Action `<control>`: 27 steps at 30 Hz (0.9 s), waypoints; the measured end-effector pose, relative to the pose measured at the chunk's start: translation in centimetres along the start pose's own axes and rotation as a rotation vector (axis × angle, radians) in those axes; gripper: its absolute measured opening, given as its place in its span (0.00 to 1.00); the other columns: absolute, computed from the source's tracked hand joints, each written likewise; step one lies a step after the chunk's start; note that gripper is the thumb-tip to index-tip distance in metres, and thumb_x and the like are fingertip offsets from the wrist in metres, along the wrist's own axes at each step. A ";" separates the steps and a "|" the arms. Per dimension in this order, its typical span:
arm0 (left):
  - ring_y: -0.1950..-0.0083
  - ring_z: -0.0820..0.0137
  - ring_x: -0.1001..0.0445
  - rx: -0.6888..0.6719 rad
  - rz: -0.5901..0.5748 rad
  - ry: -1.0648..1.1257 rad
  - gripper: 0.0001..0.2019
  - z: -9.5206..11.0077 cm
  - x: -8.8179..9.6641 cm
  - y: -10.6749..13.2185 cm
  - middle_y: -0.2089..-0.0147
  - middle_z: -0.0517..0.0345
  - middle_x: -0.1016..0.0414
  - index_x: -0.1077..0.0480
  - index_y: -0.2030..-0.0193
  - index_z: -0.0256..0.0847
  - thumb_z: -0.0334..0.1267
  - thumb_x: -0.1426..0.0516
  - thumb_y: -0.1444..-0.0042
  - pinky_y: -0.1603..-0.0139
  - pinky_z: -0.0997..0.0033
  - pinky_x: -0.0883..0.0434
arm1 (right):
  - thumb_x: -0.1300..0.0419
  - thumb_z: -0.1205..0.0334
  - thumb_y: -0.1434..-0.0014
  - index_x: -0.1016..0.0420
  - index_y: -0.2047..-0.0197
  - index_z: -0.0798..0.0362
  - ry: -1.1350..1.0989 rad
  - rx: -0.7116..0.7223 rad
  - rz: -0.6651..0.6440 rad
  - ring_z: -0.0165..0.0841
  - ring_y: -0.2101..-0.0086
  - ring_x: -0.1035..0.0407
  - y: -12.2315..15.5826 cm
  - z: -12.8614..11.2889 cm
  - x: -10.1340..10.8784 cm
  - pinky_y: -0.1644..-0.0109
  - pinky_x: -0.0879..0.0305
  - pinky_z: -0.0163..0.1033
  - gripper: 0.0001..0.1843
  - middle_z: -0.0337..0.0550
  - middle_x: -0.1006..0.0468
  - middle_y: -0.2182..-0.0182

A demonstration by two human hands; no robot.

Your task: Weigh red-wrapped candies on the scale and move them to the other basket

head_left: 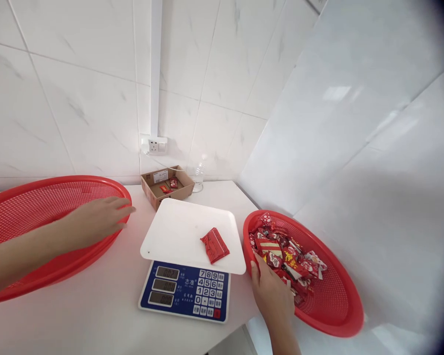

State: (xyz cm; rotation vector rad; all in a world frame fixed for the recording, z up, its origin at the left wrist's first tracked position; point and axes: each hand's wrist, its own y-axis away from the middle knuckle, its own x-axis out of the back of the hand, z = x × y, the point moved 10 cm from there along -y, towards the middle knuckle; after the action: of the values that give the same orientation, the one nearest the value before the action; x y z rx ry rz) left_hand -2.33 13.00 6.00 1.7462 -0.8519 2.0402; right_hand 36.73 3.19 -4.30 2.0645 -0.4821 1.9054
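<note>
A digital scale [187,291] with a white weighing tray [177,231] sits in the middle of the white counter. One red snack packet [214,245] lies on the tray's right side. My left hand [96,219] hovers over the near rim of a large red basket [29,207] at the left, fingers stretched out, holding nothing. My right hand [272,293] rests on the left rim of a smaller red basket [336,305] filled with several red wrapped snacks [284,251]; its fingers reach into the pile and their tips are hidden.
A small cardboard box [166,186] with a few red packets stands behind the scale near the tiled wall. A clear plastic bottle [199,175] is beside it, under a wall socket [154,145]. The counter's edge falls away at the right.
</note>
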 end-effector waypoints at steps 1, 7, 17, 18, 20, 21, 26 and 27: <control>0.46 0.51 0.27 -0.033 -0.035 -0.007 0.14 1.3 -0.9 -0.5 0.48 0.49 0.24 0.27 0.53 0.44 0.32 0.46 0.45 0.47 0.49 0.31 | 0.62 0.53 0.32 0.37 0.35 0.49 -0.003 -0.005 0.002 0.45 0.53 0.27 0.0 0.0 0.0 0.39 0.46 0.61 0.28 0.50 0.24 0.47; 0.30 0.60 0.45 -0.402 -0.230 0.034 0.28 14.3 -6.8 -6.1 0.31 0.48 0.41 0.41 0.36 0.42 0.24 0.49 0.44 0.33 0.58 0.43 | 0.63 0.52 0.32 0.37 0.35 0.46 0.004 -0.004 0.011 0.46 0.50 0.29 -0.1 0.1 0.0 0.40 0.44 0.61 0.28 0.48 0.26 0.45; 0.48 0.61 0.26 -0.447 -0.314 0.087 0.19 18.1 -9.6 -11.0 0.48 0.50 0.25 0.35 0.43 0.40 0.30 0.45 0.41 0.53 0.59 0.27 | 0.62 0.53 0.33 0.37 0.35 0.47 0.099 0.046 0.049 0.43 0.50 0.28 -0.2 -0.1 -0.2 0.45 0.35 0.52 0.27 0.48 0.25 0.46; 0.49 0.60 0.26 -0.393 -0.284 0.102 0.22 16.9 -8.9 -10.8 0.48 0.49 0.25 0.37 0.40 0.41 0.28 0.46 0.42 0.54 0.60 0.27 | 0.63 0.53 0.33 0.37 0.35 0.48 0.093 0.052 0.043 0.43 0.50 0.28 -0.2 -0.1 -0.2 0.46 0.35 0.52 0.28 0.48 0.26 0.45; 0.49 0.60 0.24 -0.263 -0.207 0.134 0.27 14.1 -6.8 -9.9 0.45 0.47 0.25 0.44 0.35 0.41 0.28 0.49 0.42 0.55 0.63 0.27 | 0.64 0.53 0.33 0.38 0.35 0.49 0.086 0.060 0.038 0.44 0.50 0.28 -0.3 -0.1 -0.4 0.46 0.34 0.54 0.29 0.49 0.26 0.45; 0.50 0.61 0.24 -0.189 -0.162 0.151 0.27 12.4 -5.6 -9.1 0.44 0.46 0.26 0.48 0.33 0.40 0.29 0.51 0.40 0.55 0.65 0.27 | 0.65 0.54 0.33 0.38 0.35 0.50 0.085 0.066 0.040 0.45 0.51 0.28 -0.3 -0.2 -0.4 0.47 0.34 0.54 0.30 0.49 0.26 0.45; 0.55 0.71 0.22 0.155 0.049 0.159 0.24 3.2 0.9 -3.5 0.46 0.53 0.25 0.59 0.31 0.39 0.37 0.65 0.32 0.62 0.78 0.28 | 0.64 0.52 0.35 0.36 0.36 0.48 0.081 0.069 0.107 0.47 0.53 0.27 -0.2 0.2 -0.3 0.44 0.36 0.57 0.30 0.48 0.23 0.49; 0.53 0.70 0.23 0.214 0.082 0.127 0.23 1.5 2.0 -2.0 0.47 0.54 0.25 0.53 0.32 0.40 0.38 0.65 0.32 0.59 0.76 0.28 | 0.64 0.51 0.35 0.36 0.36 0.48 0.069 0.065 0.117 0.47 0.54 0.26 -0.2 0.3 -0.3 0.45 0.36 0.57 0.30 0.48 0.22 0.49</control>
State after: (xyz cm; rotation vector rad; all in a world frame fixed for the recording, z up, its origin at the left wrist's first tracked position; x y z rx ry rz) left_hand -0.39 13.36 8.53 1.6891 -0.6992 2.3437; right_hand 37.11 3.27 -4.64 2.0434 -0.5427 2.0772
